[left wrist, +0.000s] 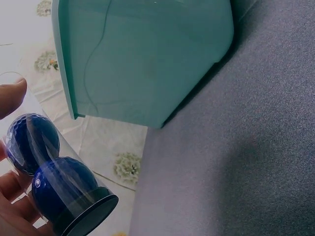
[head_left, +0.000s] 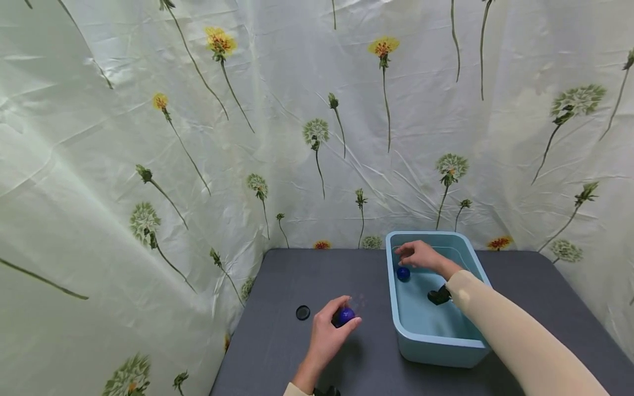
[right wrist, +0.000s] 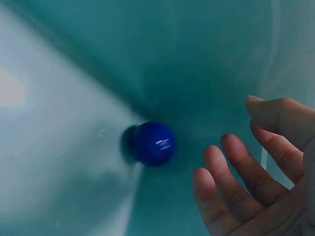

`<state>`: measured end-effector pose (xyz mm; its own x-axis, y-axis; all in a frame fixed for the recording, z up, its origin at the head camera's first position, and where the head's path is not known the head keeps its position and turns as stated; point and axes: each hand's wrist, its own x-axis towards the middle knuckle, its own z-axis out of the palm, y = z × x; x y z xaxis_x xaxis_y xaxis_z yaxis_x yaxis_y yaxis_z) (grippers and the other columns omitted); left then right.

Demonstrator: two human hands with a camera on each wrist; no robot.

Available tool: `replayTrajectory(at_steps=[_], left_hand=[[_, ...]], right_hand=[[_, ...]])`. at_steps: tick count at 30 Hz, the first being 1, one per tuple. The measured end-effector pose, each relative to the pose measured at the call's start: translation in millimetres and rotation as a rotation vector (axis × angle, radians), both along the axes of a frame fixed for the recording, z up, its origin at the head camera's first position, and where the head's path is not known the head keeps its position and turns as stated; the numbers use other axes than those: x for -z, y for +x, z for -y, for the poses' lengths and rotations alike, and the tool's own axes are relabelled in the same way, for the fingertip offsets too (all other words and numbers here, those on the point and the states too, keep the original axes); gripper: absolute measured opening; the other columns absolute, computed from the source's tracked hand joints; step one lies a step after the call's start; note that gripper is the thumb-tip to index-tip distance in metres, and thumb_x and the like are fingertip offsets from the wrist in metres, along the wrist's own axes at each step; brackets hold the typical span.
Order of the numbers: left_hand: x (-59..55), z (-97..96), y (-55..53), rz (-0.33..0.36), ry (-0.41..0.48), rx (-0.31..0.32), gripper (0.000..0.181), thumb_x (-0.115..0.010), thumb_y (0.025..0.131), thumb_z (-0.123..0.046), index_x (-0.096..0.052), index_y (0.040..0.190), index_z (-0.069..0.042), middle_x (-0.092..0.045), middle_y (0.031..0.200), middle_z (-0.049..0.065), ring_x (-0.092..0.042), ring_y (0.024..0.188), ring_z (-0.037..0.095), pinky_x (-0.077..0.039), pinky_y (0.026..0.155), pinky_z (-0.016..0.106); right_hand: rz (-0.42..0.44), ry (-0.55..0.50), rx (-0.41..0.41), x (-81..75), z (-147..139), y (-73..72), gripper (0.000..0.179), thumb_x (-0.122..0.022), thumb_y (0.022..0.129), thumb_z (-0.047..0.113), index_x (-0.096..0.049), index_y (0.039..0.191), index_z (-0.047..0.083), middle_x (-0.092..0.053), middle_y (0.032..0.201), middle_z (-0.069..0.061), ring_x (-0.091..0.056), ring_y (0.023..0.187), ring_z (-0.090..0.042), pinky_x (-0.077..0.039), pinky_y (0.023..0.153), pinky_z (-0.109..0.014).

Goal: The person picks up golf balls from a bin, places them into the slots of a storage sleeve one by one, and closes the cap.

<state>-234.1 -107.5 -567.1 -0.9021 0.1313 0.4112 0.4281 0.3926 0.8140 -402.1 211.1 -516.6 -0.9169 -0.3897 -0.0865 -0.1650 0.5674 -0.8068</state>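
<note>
A dark table [head_left: 277,341] bore a blue bin [head_left: 436,357]. Inside it hung the right hand [head_left: 421,256], its fingers loosely bent and grasping nothing. Left of the bin, the left hand [head_left: 327,333] gripped a clear tube [left wrist: 65,150] containing two blue balls [left wrist: 65,189]. One loose blue ball [head_left: 403,274] sat near the bin's left wall; a black disc [head_left: 302,313] lay on the table beyond the left hand.
</note>
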Motion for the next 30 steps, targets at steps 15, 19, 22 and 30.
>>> replayTrajectory(at_steps=[15, 19, 22, 30], left_hand=[[1.6, 7.0, -1.6, -0.008, 0.014, -0.005, 0.05, -0.083, 0.084, -0.036, -0.066, 0.128, -0.019, -0.067, 0.118, -0.007, -0.065, 0.104, 0.012, -0.055, 0.086, 0.033], [1.2, 7.3, -0.5, -0.009, 0.013, -0.002, 0.05, -0.082, 0.084, -0.039, -0.066, 0.128, -0.021, -0.067, 0.118, -0.007, -0.065, 0.105, 0.012, -0.055, 0.087, 0.033], [1.8, 7.5, 1.4, -0.006, 0.011, -0.001, 0.05, -0.082, 0.084, -0.04, -0.066, 0.128, -0.021, -0.067, 0.118, -0.006, -0.065, 0.105, 0.012, -0.055, 0.087, 0.033], [2.8, 8.3, 1.6, -0.015, 0.004, -0.013, 0.05, -0.082, 0.084, -0.039, -0.066, 0.128, -0.02, -0.068, 0.117, -0.007, -0.065, 0.103, 0.012, -0.055, 0.085, 0.032]], right_hand=[[0.118, 0.156, -0.035, 33.6, -9, -0.5, 0.044, -0.074, 0.084, 0.0, -0.065, 0.126, -0.006, -0.072, 0.105, -0.015, -0.068, 0.092, -0.028, -0.056, 0.075, -0.044], [0.166, 0.192, -0.087, 39.6, -1, 2.3, 0.041, -0.075, 0.081, -0.002, -0.068, 0.121, -0.002, -0.071, 0.091, -0.005, -0.068, 0.077, -0.026, -0.055, 0.068, -0.042], [0.182, 0.242, -0.118, 42.9, 8, 4.7, 0.038, -0.079, 0.082, 0.002, -0.071, 0.119, 0.001, -0.069, 0.09, -0.004, -0.066, 0.074, -0.023, -0.056, 0.066, -0.038], [0.157, 0.322, -0.168, 38.8, 18, 8.3, 0.03, -0.084, 0.079, 0.004, -0.072, 0.107, 0.005, -0.065, 0.088, -0.006, -0.066, 0.073, -0.02, -0.058, 0.066, -0.038]])
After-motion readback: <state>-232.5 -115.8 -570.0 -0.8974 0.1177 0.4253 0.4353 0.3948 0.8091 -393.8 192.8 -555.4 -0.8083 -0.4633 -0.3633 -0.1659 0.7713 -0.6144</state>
